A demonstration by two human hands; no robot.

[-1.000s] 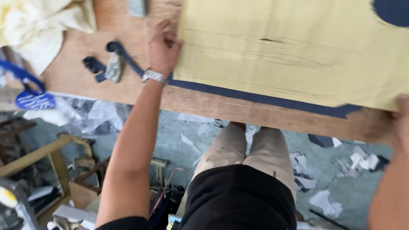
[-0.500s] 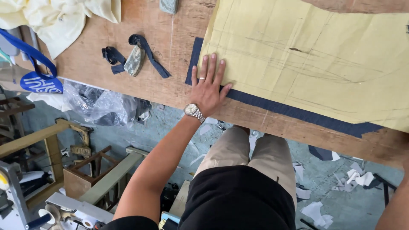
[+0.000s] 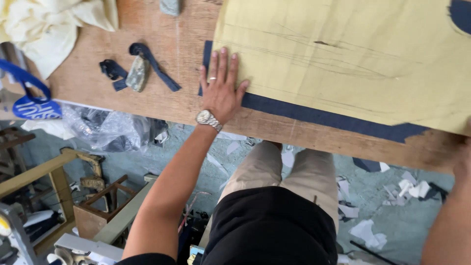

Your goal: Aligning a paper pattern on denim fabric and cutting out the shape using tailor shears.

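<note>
Yellow paper (image 3: 343, 64) covers most of the wooden table (image 3: 162, 105) ahead of you, lying on a dark blue cloth (image 3: 319, 117) that shows only as a strip along the paper's near edge and up its left side. Your left hand (image 3: 221, 88) lies flat with its fingers spread, palm down on that corner — fingertips on the paper, heel on the cloth and bare wood. It grips nothing; it only presses. A ring sits on 1 finger and a metal watch (image 3: 207, 118) on the wrist.

Left of the hand, well apart from it, lie dark blue scraps (image 3: 157, 66) with a grey-green stone (image 3: 137, 73) on them. Pale cream fabric (image 3: 44, 27) is bunched at the far left corner, and a blue strap (image 3: 24, 91) hangs off the table edge there. A grey block (image 3: 170, 6) is cut off at the top.

Your right hand (image 3: 463, 164) is barely in view at the right edge by the table's rim — only a blurred sliver, so you cannot tell whether it is open or holds anything. Another dark blue patch (image 3: 461, 14) at the top right corner is also cut off.

Below the table, paper bits (image 3: 407, 189) litter the floor beside your legs, and crumpled clear plastic (image 3: 103, 130) hides whatever lies under it.
</note>
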